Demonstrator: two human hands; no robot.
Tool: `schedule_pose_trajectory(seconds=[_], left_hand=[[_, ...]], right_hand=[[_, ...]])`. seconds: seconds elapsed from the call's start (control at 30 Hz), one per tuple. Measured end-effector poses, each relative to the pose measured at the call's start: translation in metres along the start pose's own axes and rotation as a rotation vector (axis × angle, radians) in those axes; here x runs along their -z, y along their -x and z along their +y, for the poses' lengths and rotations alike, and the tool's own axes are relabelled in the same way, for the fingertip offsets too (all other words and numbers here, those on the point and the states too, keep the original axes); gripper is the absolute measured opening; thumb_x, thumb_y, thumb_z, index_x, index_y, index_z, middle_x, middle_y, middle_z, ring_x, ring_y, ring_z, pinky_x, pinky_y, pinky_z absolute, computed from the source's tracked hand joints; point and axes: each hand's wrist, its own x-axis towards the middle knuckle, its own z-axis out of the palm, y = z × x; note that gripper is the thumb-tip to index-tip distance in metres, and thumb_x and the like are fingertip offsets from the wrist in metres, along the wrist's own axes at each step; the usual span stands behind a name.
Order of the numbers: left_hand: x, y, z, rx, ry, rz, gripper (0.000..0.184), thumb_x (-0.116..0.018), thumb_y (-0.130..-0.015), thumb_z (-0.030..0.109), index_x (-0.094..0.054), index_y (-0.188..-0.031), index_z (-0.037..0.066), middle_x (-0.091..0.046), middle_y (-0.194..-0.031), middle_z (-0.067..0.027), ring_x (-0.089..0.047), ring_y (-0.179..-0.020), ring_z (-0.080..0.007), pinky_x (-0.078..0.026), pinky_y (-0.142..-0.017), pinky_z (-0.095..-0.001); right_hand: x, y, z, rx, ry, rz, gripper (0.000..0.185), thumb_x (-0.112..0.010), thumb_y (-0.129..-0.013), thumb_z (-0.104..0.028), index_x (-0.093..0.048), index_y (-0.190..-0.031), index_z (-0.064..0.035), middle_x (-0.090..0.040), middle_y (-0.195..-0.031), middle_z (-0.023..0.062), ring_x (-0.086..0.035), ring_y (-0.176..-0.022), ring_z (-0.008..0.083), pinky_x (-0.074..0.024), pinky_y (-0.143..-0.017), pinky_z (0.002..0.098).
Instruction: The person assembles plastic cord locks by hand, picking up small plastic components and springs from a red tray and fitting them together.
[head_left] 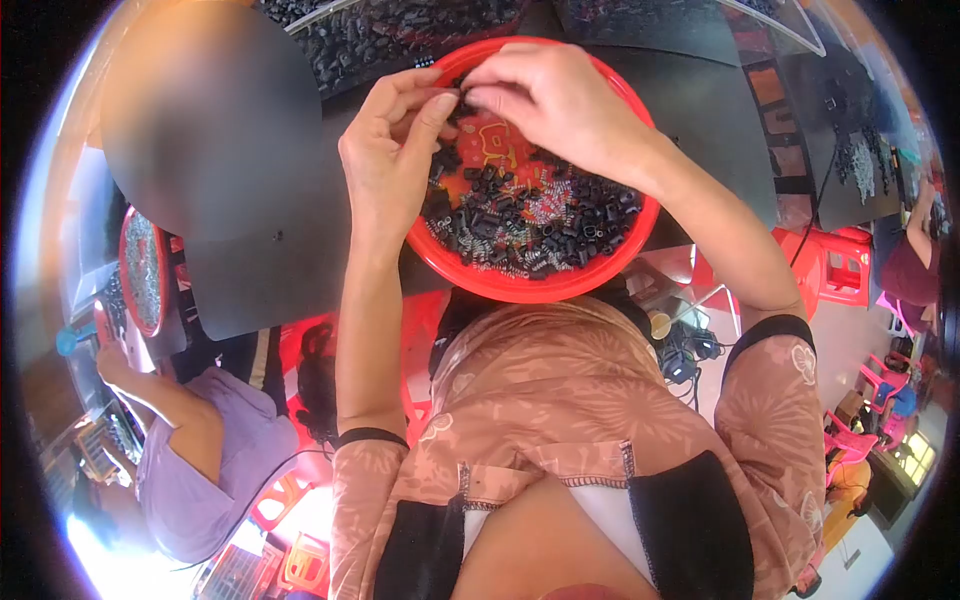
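left hand (388, 140) and right hand (555, 100) pinch a small black part (463, 88) between them, over the far side of the red tray (530, 290).

"What is shown at the far left?"
"A red-rimmed tray (126, 275) is seen there, with pale pieces held in it. Lower down, a co-worker (215, 460) dressed in lavender is shown from above."
"And beside that person?"
"Red plastic stools (272, 512) are placed toward the lower left."
"What is found at the right?"
"A red stool (848, 272) is set on the floor, and near the edge a person in maroon (912, 265) is partly shown. Above, pale pieces (862, 165) are heaped on a dark surface."
"And below?"
"Pink chairs (850, 440) are scattered there, and a bright window (917, 458) is glimpsed."
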Motion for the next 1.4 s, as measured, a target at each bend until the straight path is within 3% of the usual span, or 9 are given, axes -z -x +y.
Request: schedule_pose_trajectory(seconds=[0.17, 0.3, 0.53, 0.73, 0.9, 1.0, 1.13, 1.33, 1.4], left_hand=[[0.0, 0.004, -0.002, -0.097, 0.003, -0.042, 0.022, -0.062, -0.09, 0.005, -0.063, -0.111, -0.001, -0.069, -0.091, -0.006, -0.066, -0.076, -0.0105, -0.049, -0.065, -0.0205], [0.003, 0.007, -0.003, -0.107, 0.043, -0.006, 0.02, -0.063, -0.088, 0.003, -0.066, -0.108, -0.001, -0.07, -0.089, -0.006, -0.066, -0.073, -0.0102, -0.05, -0.063, -0.0209], [0.005, 0.007, -0.004, -0.068, 0.087, -0.025, 0.019, -0.062, -0.09, 0.007, -0.067, -0.107, 0.0, -0.069, -0.09, -0.0079, -0.063, -0.074, -0.0097, -0.048, -0.066, -0.0205], [0.006, 0.007, -0.006, -0.182, -0.05, -0.069, 0.021, -0.061, -0.09, 0.005, -0.064, -0.11, -0.001, -0.068, -0.092, -0.0069, -0.06, -0.076, -0.0091, -0.046, -0.069, -0.0207], [0.006, 0.009, -0.003, -0.067, 0.12, -0.054, 0.016, -0.063, -0.088, 0.002, -0.064, -0.104, -0.001, -0.067, -0.086, -0.0046, -0.061, -0.073, -0.0082, -0.048, -0.068, -0.021], [0.008, 0.009, -0.002, -0.053, 0.177, -0.077, 0.014, -0.062, -0.089, 0.003, -0.063, -0.103, -0.001, -0.068, -0.088, -0.006, -0.062, -0.074, -0.0094, -0.048, -0.067, -0.0212], [0.006, 0.008, 0.002, -0.014, 0.346, -0.116, 0.014, -0.061, -0.09, 0.004, -0.063, -0.103, 0.0, -0.068, -0.09, -0.0078, -0.064, -0.076, -0.011, -0.049, -0.068, -0.0223], [0.01, 0.009, -0.001, 0.005, 0.252, -0.149, 0.013, -0.062, -0.089, 0.003, -0.065, -0.102, 0.0, -0.068, -0.092, -0.0077, -0.066, -0.081, -0.0122, -0.05, -0.069, -0.023], [0.01, 0.01, -0.002, -0.017, 0.23, -0.133, 0.016, -0.062, -0.088, 0.002, -0.066, -0.104, 0.0, -0.068, -0.092, -0.0073, -0.064, -0.078, -0.0116, -0.049, -0.07, -0.0232]], right_hand=[[0.0, -0.004, -0.008, -0.297, -0.621, -0.058, 0.026, -0.067, -0.088, -0.023, -0.071, -0.095, 0.0021, -0.071, -0.081, 0.0081, -0.066, -0.071, 0.0115, -0.0516, -0.065, 0.0265], [0.012, -0.004, -0.02, -0.43, -0.593, -0.169, 0.021, -0.067, -0.089, -0.019, -0.07, -0.097, 0.0, -0.069, -0.084, 0.0032, -0.059, -0.072, 0.0064, -0.0477, -0.066, 0.0235], [0.034, 0.03, -0.004, -0.019, 0.007, -0.325, 0.008, -0.066, -0.076, -0.008, -0.066, -0.08, -0.0018, -0.063, -0.079, 0.0144, -0.063, -0.077, 0.0322, -0.0504, -0.07, 0.0395], [0.029, 0.046, -0.013, 0.028, 0.286, -0.417, 0.007, -0.064, -0.079, -0.008, -0.065, -0.084, -0.0034, -0.058, -0.083, 0.0107, -0.061, -0.078, 0.0318, -0.0477, -0.069, 0.0423], [0.023, 0.04, -0.015, 0.083, 0.467, -0.521, 0.006, -0.063, -0.081, -0.009, -0.063, -0.083, -0.0033, -0.056, -0.086, 0.0102, -0.06, -0.078, 0.0287, -0.0481, -0.071, 0.0394], [0.021, 0.042, -0.008, 0.2, 0.35, -0.391, 0.009, -0.062, -0.077, -0.009, -0.061, -0.075, 0.0, -0.061, -0.08, 0.0151, -0.064, -0.071, 0.0328, -0.0511, -0.061, 0.0429], [0.024, 0.036, -0.008, 0.042, 0.046, -0.307, 0.011, -0.067, -0.073, -0.008, -0.059, -0.077, -0.0002, -0.061, -0.074, 0.0131, -0.064, -0.067, 0.0298, -0.0503, -0.058, 0.0377], [0.036, 0.017, -0.035, -0.219, -0.238, -0.138, 0.01, -0.067, -0.075, -0.006, -0.06, -0.08, 0.0003, -0.061, -0.071, 0.0126, -0.063, -0.067, 0.0276, -0.0499, -0.06, 0.0352], [0.028, 0.013, -0.028, 0.025, -0.13, -0.002, 0.01, -0.066, -0.076, -0.005, -0.063, -0.084, 0.0002, -0.061, -0.073, 0.0124, -0.063, -0.067, 0.0278, -0.0502, -0.061, 0.0353]])
